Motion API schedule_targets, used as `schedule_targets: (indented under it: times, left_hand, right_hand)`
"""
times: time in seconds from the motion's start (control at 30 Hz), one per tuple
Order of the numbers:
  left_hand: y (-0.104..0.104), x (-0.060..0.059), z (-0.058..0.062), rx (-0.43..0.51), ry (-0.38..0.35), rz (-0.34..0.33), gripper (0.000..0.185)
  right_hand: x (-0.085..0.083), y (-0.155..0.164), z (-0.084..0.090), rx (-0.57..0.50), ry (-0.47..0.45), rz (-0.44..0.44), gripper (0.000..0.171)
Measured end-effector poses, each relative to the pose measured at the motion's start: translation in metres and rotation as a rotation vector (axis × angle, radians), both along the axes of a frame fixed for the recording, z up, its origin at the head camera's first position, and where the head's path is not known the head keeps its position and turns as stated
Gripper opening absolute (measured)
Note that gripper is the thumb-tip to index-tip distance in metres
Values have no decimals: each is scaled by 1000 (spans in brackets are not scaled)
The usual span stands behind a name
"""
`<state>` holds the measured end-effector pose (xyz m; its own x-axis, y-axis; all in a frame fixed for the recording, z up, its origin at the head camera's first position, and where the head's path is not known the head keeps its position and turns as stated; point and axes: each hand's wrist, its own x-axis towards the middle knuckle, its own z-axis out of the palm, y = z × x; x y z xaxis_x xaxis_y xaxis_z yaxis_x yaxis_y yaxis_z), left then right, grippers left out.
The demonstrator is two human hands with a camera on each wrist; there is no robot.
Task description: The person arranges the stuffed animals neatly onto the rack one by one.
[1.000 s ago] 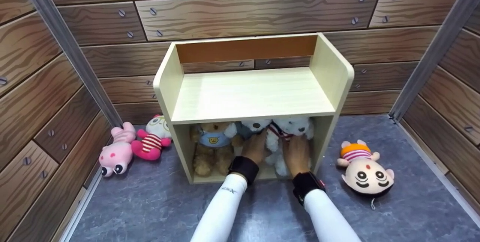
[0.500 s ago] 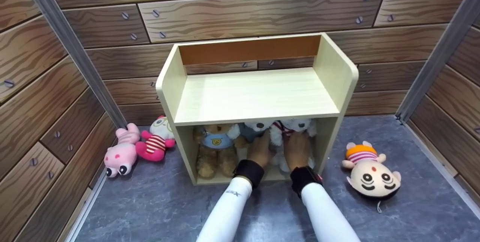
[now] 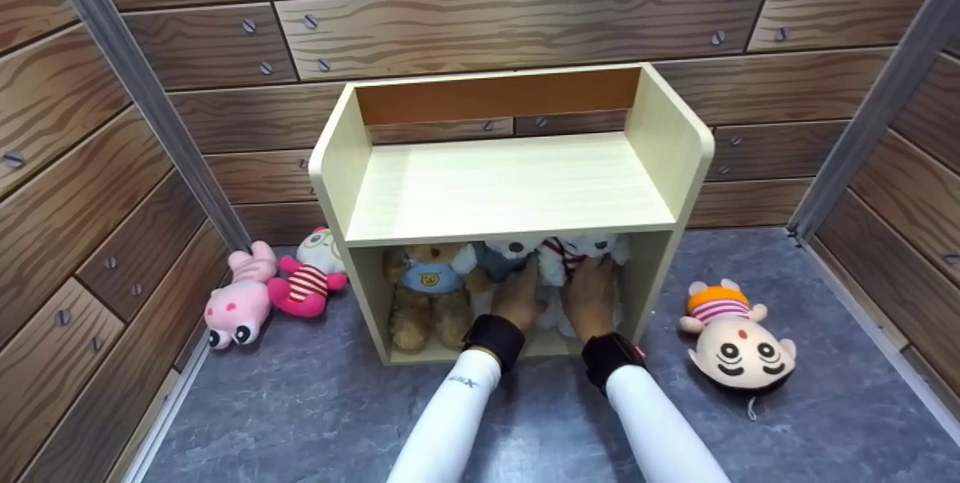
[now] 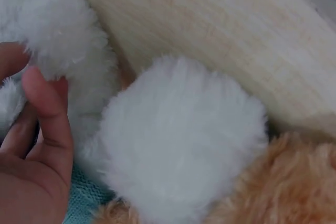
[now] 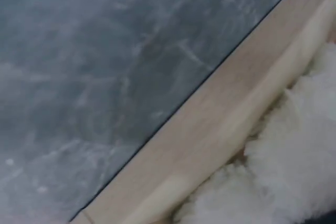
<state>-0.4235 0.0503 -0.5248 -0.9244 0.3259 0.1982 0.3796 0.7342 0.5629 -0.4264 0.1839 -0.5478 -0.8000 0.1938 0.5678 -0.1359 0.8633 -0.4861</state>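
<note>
Inside the lower compartment of a pale wooden shelf point(image 3: 517, 183), both my hands are on a white plush dog point(image 3: 553, 267) with a red-striped scarf at the right. My right hand point(image 3: 590, 299) grips its front, fingertips hidden by the hand's back. To its left, my left hand point(image 3: 516, 299) curls its fingers at the dog's near side; the left wrist view shows bent fingers point(image 4: 52, 111) around white fur. Beside that hand sits a white plush in a teal top point(image 3: 496, 259). At the compartment's left sits a brown teddy bear point(image 3: 431, 303) in a blue shirt.
A pink plush point(image 3: 240, 303) and a red-striped plush point(image 3: 307, 280) lie left of the shelf. A plush doll point(image 3: 739, 348) with a striped top lies on the grey floor point(image 3: 300, 415) to the right. Wood-patterned walls point(image 3: 525, 18) stand behind and at the sides.
The scarfed dog has sunk lower and deeper into the compartment, its head now mostly behind the shelf board. My right hand has shifted slightly up against it. The view has shifted a little.
</note>
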Motion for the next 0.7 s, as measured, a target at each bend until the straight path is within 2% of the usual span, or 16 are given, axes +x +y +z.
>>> schedule_targets:
  times: [0.1,0.17,0.27,0.37,0.5,0.57,0.7]
  left_hand:
    - [-1,1,-2,19,18,1,74]
    - [-2,3,-3,24,21,3,70]
    - [2,4,-4,29,25,19,61]
    - [5,3,-3,23,41,46,57]
    - [7,2,2,20,53,63,52]
    - [10,1,4,23,58,73,49]
    - [15,-3,5,38,27,74,42]
  right_hand:
    - [3,-1,2,-109,-36,28,63]
    - [3,-1,3,-94,-49,10,58]
    - [2,0,5,0,-63,-38,42]
    - [2,-1,3,50,-68,-80,44]
    - [5,-4,0,-11,-7,-102,60]
    - [7,-5,-2,-59,36,-106,62]
    - [9,-5,-4,-104,96,-112,70]
